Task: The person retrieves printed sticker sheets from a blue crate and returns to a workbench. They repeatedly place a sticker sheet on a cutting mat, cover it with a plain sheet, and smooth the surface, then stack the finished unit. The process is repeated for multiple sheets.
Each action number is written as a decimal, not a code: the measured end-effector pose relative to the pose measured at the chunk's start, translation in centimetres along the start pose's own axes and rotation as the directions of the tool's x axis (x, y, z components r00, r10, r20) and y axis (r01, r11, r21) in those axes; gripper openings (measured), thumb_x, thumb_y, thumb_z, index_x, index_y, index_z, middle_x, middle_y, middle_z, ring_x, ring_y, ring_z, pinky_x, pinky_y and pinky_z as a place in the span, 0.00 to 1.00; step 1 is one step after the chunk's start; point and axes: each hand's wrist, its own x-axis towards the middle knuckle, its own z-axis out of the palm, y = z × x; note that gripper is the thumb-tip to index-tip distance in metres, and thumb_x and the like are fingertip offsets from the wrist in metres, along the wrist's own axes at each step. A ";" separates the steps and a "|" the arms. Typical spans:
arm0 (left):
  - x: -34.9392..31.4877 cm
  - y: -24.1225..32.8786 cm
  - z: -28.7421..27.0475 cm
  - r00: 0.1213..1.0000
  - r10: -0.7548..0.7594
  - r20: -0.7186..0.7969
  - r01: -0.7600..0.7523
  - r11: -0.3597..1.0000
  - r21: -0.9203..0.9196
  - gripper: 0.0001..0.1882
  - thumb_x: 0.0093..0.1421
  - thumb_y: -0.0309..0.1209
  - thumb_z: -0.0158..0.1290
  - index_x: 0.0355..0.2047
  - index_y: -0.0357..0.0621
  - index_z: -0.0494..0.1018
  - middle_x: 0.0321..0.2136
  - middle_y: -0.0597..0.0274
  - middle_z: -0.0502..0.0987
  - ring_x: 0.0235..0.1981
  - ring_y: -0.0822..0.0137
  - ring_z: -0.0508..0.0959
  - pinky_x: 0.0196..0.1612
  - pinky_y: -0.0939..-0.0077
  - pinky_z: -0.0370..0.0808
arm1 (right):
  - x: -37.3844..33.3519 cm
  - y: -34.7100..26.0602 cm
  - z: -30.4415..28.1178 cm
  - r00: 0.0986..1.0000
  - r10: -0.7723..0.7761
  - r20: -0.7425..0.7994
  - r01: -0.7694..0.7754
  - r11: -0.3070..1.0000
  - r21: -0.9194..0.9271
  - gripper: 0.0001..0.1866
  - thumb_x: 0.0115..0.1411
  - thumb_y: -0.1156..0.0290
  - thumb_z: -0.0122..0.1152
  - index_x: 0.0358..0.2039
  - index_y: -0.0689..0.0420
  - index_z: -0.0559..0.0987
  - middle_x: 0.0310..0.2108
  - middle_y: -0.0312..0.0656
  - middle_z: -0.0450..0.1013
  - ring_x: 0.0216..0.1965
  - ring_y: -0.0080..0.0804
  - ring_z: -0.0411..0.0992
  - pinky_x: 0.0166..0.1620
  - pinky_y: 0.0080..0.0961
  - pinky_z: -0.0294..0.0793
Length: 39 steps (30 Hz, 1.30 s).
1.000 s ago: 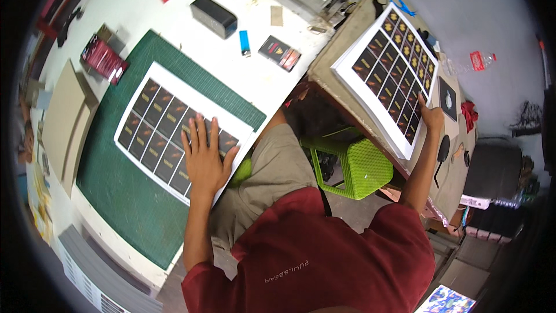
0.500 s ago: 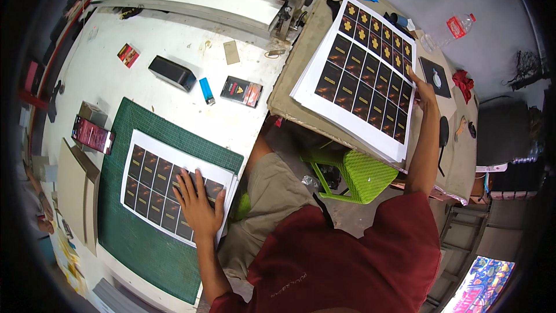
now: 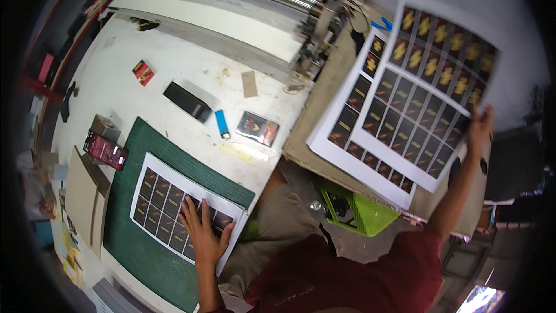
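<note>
On the green cutting mat (image 3: 145, 261) lies a small stack of white sheets printed with dark card designs (image 3: 153, 211). My left hand (image 3: 204, 229) rests flat on that stack, fingers spread. At the right, my right hand (image 3: 479, 127) grips the right edge of a large printed sheet (image 3: 399, 165), with rows of dark cards and gold figures along its top. This sheet is lifted, tilted and slightly blurred. Beneath it a similar pile of printed sheets (image 3: 336, 122) lies on the tan side table (image 3: 307, 107). My right thumb is partly hidden by blur.
On the white table stand a black box (image 3: 188, 102), a blue lighter (image 3: 222, 124), a dark card pack (image 3: 258, 127) and a tan card (image 3: 249, 84). A long metal roller machine (image 3: 220, 0) spans the back. Grey boards (image 3: 81, 197) lean at the left. A green stool (image 3: 370, 214) sits below.
My right hand has lifted the top sheet off the right pile and moved it right, uncovering the sheet below. My left hand stays on its stack. The whole view has shifted slightly.
</note>
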 end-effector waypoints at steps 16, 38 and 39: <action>25.3 8.4 -6.1 0.686 0.354 -0.636 -0.611 0.755 -0.239 0.29 0.53 0.27 0.63 0.56 0.36 0.69 0.56 0.43 0.70 0.54 0.50 0.73 0.55 0.63 0.71 | 23.5 -29.5 30.2 0.836 0.535 0.123 -0.320 0.294 0.900 0.20 0.58 0.73 0.66 0.48 0.70 0.72 0.43 0.52 0.74 0.41 0.41 0.76 0.36 0.50 0.78; 30.0 7.4 -6.7 0.933 -0.351 -0.081 -0.169 -0.227 -0.959 0.17 0.59 0.28 0.59 0.46 0.30 0.73 0.39 0.55 0.80 0.37 0.67 0.80 0.42 0.73 0.77 | 10.6 -41.2 29.5 0.884 -0.226 0.410 0.067 0.928 0.367 0.43 0.50 0.44 0.71 0.57 0.63 0.72 0.43 0.51 0.76 0.42 0.41 0.76 0.49 0.35 0.74; 28.1 6.7 -7.6 0.929 -0.365 -0.065 -0.165 -0.249 -0.954 0.17 0.59 0.27 0.59 0.46 0.30 0.73 0.39 0.56 0.80 0.36 0.67 0.80 0.42 0.74 0.78 | 9.0 -41.6 27.4 0.872 -0.338 0.355 0.144 0.869 0.474 0.41 0.49 0.48 0.72 0.57 0.61 0.72 0.42 0.50 0.76 0.42 0.42 0.76 0.49 0.35 0.74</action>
